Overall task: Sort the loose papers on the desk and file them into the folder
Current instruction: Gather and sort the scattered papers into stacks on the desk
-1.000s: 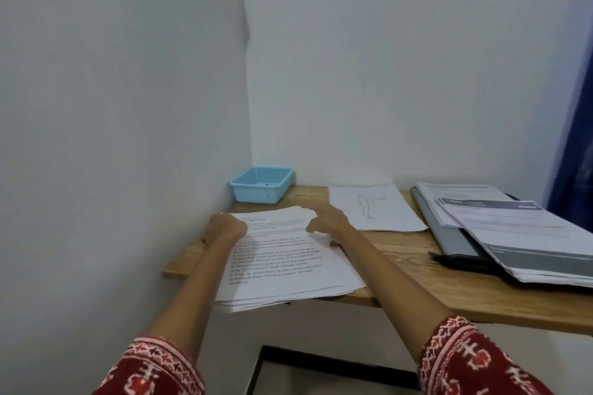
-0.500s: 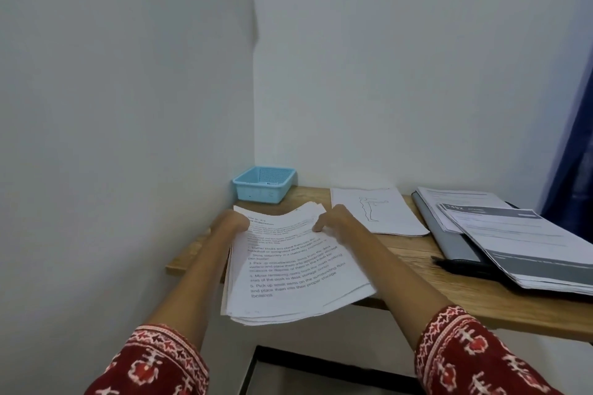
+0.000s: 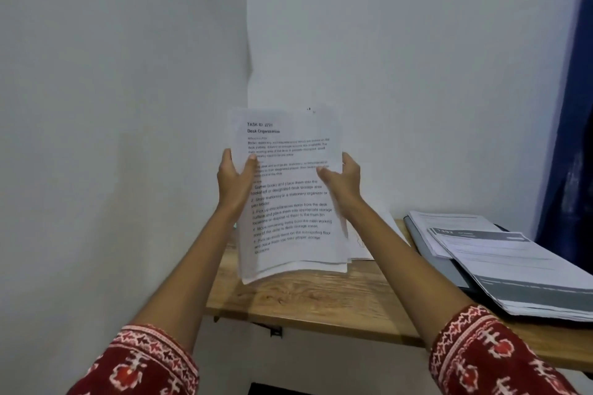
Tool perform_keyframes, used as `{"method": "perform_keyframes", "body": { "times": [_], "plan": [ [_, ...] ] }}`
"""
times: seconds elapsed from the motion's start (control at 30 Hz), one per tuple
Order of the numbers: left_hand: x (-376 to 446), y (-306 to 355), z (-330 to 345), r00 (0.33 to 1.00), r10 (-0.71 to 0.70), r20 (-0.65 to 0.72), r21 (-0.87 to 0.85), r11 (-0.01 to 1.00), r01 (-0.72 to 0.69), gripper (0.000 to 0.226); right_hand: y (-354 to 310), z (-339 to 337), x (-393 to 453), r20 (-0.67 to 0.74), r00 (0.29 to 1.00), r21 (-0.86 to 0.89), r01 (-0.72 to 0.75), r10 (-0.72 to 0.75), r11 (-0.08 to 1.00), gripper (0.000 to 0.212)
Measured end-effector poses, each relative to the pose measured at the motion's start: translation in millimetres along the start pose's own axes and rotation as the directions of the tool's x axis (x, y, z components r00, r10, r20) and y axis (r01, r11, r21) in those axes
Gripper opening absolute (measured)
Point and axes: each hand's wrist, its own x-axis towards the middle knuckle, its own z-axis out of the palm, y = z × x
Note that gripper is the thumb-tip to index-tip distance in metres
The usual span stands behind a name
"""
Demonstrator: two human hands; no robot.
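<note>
Papers (image 3: pixel 290 199), a printed sheaf headed "Desk Organization", are being held upright in front of the person, above the near left part of the wooden surface (image 3: pixel 321 298) and not touching it. The left hand (image 3: pixel 233 181) is gripping the sheaf's left edge, thumb lying across the printed face, and the right hand (image 3: pixel 343 176) is gripping the right edge the same way, fingers behind the sheets.

The sheaf's long axis is running nearly vertical, leaning slightly, with the heading at the top and the text facing the person. Its lower edges are fanning out unevenly.

To the right, a grey folder (image 3: pixel 436 253) is lying open on the surface with more printed sheets (image 3: pixel 513 266) stacked on it, some overhanging the front edge. A further sheet (image 3: pixel 385 234) is showing just behind the right forearm.

From here I judge that the loose bottom edges are the risk: both hands are gripping high on the sides, so inner sheets could slide out. The overhanging stack on the folder could also tip off if it is nudged while filing.
</note>
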Motion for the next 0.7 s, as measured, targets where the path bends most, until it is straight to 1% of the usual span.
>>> {"method": "perform_keyframes", "body": {
  "times": [0.03,0.07,0.17,0.23,0.27,0.33,0.4,0.43,0.57,0.7],
  "plan": [
    [1.3,2.1,3.0,1.000,0.020,0.017,-0.011,1.000,-0.020,0.016,-3.7,-2.2,-0.7,0.009,1.000,0.000,0.026,-0.026,1.000,0.023],
    [1.2,1.9,4.6,0.999,0.018,0.032,-0.020,1.000,-0.017,0.018,-6.3,-4.5,-2.8,0.017,1.000,-0.008,0.020,-0.020,1.000,0.024],
    [-7.1,-7.8,1.2,0.996,-0.073,0.042,-0.069,0.995,0.076,0.019,2.2,-13.7,-6.9,0.020,0.999,0.025,-0.030,0.029,0.999,0.038],
    [-14.8,-14.8,-3.0,0.991,-0.129,0.043,-0.087,0.987,0.133,0.015,10.7,-21.3,-10.4,0.004,0.999,0.061,-0.053,0.053,0.997,0.040],
    [-17.9,-17.4,-4.4,0.986,-0.157,0.054,-0.091,0.983,0.162,0.012,15.7,-24.3,-11.6,0.011,0.998,0.074,-0.068,0.068,0.995,0.039],
    [-23.0,-19.4,-4.1,0.971,-0.220,0.097,-0.104,0.968,0.229,0.010,22.0,-28.0,-15.3,0.054,0.995,0.096,-0.088,0.083,0.991,0.031],
    [-25.0,-20.3,-1.8,0.952,-0.274,0.138,-0.109,0.951,0.289,0.011,25.7,-28.0,-18.1,0.088,0.994,0.097,-0.077,0.069,0.992,0.022],
    [-24.6,-20.3,-0.8,0.947,-0.288,0.145,-0.099,0.948,0.304,0.012,25.9,-26.7,-18.9,0.088,0.994,0.095,-0.071,0.063,0.993,0.021],
    [-15.7,-12.4,1.6,0.948,-0.280,0.149,-0.088,0.952,0.294,0.021,18.0,-23.0,-11.6,0.074,0.996,0.101,-0.051,0.044,0.994,0.024],
    [-16.4,-15.6,0.2,0.947,-0.282,0.157,-0.110,0.948,0.300,0.012,17.8,-23.6,-10.3,0.100,0.994,0.095,-0.047,0.037,0.994,0.025]
  ]
}}
